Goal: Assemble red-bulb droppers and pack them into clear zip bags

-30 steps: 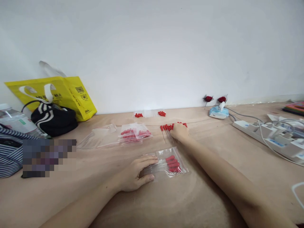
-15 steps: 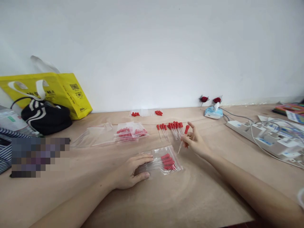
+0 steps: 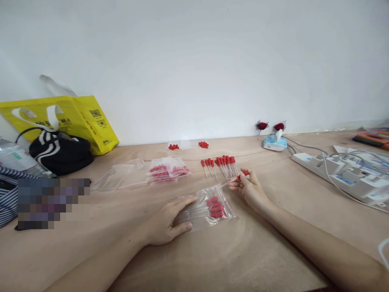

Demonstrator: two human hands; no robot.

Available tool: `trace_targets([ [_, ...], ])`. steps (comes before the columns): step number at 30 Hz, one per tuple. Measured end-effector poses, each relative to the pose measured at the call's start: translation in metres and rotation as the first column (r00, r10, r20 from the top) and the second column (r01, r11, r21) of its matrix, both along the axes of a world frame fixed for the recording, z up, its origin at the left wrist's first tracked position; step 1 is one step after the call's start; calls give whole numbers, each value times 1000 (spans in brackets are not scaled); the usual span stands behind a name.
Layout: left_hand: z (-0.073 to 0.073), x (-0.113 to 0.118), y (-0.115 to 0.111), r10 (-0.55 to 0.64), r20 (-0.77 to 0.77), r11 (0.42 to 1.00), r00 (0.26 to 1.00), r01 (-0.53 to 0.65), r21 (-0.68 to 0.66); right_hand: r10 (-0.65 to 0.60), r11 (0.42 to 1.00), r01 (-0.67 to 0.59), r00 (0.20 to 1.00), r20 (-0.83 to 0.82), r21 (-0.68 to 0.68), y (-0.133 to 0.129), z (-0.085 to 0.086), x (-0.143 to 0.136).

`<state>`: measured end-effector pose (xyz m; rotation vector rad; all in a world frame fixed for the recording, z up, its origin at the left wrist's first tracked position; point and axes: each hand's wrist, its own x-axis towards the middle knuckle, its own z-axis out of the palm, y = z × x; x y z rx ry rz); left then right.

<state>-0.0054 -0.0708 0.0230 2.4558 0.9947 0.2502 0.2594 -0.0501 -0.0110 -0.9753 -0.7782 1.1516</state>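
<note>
My left hand [image 3: 172,221] rests on the left part of a clear zip bag [image 3: 200,221], thumb and fingers spread apart. Inside that bag lie several droppers [image 3: 216,207] with red rubber bulbs at the right. In my right hand [image 3: 251,190] a single dropper [image 3: 242,176] is pinched near its red bulb. Its thin tube slants down to the left, the tip close to the bag's upper right edge; whether it has entered the bag I cannot tell. Behind, a bunch of loose droppers [image 3: 225,161] lies beside a smaller row of droppers [image 3: 208,163].
Filled zip bags [image 3: 165,170] are stacked left of the loose droppers, with flat clear bags [image 3: 127,174] beside them. More bagged red bulbs [image 3: 173,147] lie by the wall. A tissue pack [image 3: 275,142] and a power strip [image 3: 334,174] stand right, a yellow bag [image 3: 100,121] left.
My right hand has lowered slightly and turned the dropper from nearly upright to slanting, its tip now pointing left at the bag. The left hand stays on the bag.
</note>
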Motion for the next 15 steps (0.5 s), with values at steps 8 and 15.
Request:
trace_targets([
  [8, -1, 0, 1, 8, 17, 1000, 1000, -8, -5, 159, 978, -166, 985, -64, -130, -10, 4, -10],
  [15, -1, 0, 0, -15, 56, 1000, 998, 14, 12, 252, 965, -224, 936, 244, -137, -15, 5, -16],
])
